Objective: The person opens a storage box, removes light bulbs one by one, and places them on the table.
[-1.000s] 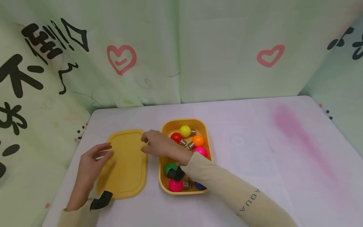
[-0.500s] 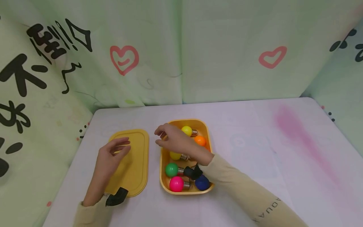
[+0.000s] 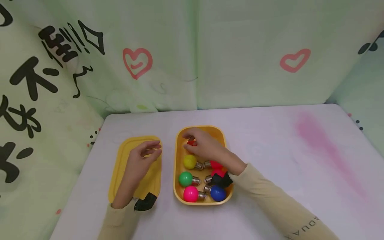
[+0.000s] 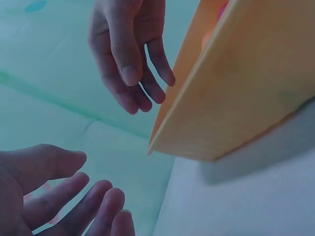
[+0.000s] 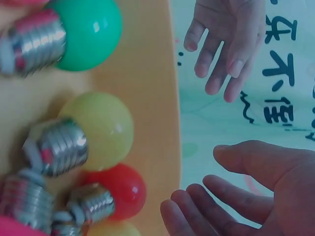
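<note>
A yellow tray [image 3: 175, 173] holds several round coloured light bulbs with metal screw bases. Over its far part hovers my right hand [image 3: 207, 145], fingers relaxed; a red bulb [image 3: 192, 143] shows between thumb and fingers in the head view. The right wrist view has that hand [image 5: 256, 191] holding nothing, beside the tray wall, with the red bulb [image 5: 120, 189] inside. My left hand [image 3: 141, 163] is above the yellow lid [image 3: 124, 156], its fingers loosely bent and holding nothing. The right hand and forearm hide bulbs at the tray's far right.
In the near half of the tray lie a yellow bulb [image 3: 189, 161], a green bulb [image 3: 185, 179], a pink bulb [image 3: 190, 193] and a blue bulb [image 3: 218, 193]. A white-covered table [image 3: 270, 160] carries tray and lid. Printed curtains [image 3: 234, 60] hang behind.
My right hand has moved right, from the lid's right edge to over the tray. My left hand has shifted right across the lid. The head view has turned slightly left.
</note>
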Action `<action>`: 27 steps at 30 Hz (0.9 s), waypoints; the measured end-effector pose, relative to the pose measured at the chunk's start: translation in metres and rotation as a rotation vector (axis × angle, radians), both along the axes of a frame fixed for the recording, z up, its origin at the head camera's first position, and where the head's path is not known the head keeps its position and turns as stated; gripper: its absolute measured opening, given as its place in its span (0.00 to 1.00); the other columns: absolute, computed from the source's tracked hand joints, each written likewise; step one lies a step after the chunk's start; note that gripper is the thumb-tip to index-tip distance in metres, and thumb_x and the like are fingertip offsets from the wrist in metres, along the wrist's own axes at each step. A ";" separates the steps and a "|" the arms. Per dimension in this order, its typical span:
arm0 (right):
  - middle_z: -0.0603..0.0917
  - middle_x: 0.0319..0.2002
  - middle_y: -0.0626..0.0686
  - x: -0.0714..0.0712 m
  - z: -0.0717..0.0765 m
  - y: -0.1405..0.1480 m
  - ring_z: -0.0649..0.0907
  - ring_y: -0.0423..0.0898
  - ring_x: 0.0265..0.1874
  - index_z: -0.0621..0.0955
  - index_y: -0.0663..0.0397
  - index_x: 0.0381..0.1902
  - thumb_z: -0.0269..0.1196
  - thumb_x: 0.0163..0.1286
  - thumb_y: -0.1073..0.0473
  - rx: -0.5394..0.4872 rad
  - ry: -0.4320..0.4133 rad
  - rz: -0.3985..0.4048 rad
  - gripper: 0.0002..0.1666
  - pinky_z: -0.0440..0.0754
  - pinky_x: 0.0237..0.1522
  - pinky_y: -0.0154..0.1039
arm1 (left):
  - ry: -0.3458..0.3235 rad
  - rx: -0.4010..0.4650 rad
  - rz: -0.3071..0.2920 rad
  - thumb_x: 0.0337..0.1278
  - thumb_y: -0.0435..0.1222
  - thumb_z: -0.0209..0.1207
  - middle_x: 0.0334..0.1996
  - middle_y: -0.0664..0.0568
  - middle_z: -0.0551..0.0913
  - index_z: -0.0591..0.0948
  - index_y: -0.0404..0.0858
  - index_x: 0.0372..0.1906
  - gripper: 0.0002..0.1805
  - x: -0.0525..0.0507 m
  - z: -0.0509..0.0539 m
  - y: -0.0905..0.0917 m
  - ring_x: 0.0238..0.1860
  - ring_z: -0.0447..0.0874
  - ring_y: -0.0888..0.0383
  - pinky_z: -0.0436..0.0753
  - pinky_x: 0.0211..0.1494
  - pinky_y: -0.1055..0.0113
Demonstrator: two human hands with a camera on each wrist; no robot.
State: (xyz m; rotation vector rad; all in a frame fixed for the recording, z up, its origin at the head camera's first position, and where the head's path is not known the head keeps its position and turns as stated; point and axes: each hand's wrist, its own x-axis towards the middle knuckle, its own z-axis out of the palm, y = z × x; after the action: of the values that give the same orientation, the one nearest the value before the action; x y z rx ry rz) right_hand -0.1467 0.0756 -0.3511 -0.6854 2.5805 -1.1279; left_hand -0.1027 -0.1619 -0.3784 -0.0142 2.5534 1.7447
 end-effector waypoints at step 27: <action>0.78 0.56 0.64 -0.014 -0.006 0.033 0.79 0.56 0.52 0.71 0.69 0.66 0.64 0.69 0.60 0.182 -0.081 -0.114 0.32 0.82 0.58 0.48 | -0.133 0.061 -0.062 0.60 0.34 0.66 0.50 0.43 0.83 0.78 0.39 0.61 0.23 -0.005 -0.018 0.037 0.42 0.86 0.52 0.89 0.40 0.63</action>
State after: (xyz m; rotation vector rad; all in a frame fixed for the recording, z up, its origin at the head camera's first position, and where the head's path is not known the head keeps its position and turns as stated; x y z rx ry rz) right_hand -0.1609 0.1086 -0.3568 -0.4476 2.6396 -0.9157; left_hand -0.1080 -0.1247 -0.3961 -0.0471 2.3820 1.7359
